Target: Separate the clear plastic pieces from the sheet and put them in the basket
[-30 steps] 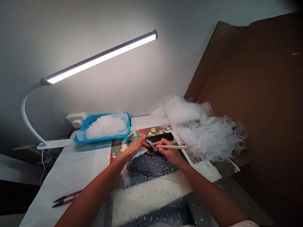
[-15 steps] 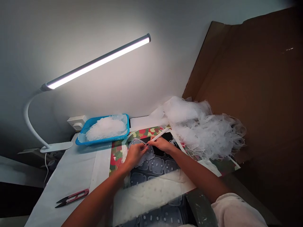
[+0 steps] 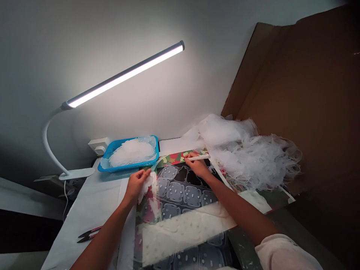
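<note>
Left hand (image 3: 136, 186) pinches a clear film (image 3: 147, 187) at 9 o'clock of the moulded sheet (image 3: 184, 195); right hand (image 3: 198, 167) grips a white stylus (image 3: 198, 158) at 12 o'clock. Pulling hard could tear the film.

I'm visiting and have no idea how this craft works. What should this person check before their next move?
Left hand holding the translucent piece: ok.
Right hand gripping the white stylus: ok.
Blue tray holding its pile: ok.
Snips lying near the left forearm: ok.
Loose strands of the scrap pile kept off the black sheet: cannot tell.
</note>
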Demonstrator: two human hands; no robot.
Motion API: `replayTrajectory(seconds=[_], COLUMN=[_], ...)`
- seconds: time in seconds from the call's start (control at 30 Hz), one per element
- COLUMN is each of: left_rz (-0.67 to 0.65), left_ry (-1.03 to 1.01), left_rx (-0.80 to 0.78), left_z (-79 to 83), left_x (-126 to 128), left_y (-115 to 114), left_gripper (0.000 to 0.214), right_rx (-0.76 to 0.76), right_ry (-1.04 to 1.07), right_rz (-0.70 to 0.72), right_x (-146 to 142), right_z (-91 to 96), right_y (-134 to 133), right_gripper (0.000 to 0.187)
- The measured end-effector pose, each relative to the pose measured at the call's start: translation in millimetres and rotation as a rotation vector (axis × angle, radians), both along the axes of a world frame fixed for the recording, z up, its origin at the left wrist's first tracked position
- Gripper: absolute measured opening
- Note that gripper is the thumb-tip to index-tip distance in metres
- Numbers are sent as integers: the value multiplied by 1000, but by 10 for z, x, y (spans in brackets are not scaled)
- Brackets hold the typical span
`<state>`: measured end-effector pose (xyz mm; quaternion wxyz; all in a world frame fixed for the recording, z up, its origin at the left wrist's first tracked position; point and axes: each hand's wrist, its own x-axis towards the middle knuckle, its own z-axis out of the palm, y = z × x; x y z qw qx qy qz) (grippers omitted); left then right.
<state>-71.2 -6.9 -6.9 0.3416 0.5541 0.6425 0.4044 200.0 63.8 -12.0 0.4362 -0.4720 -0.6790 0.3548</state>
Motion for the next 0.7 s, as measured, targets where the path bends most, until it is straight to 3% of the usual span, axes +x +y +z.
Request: replayTrajectory(seconds=[0.13,0.27,0.37,0.7], left_rz=[-201,-397,-410,-408], left_ry=[626,1041,1130,1129], left_rx=[115,26,-51,-103], left_z=[0,-76,-89,-23], left_x=[167,326,344,360], left_y=[-114,-245,-281,-292], left_gripper=[21,59,67,67], right_rx=[-31,83,114,241], right_ry=[-16,-61,-90,-207], right_rz=[283,312,338,458], right_x=[-410,-606,-627,-662], right_z=[-139,-247,-242,-283], right_y=[-204,-191,-114,-39], right_gripper=[19,19,20,19])
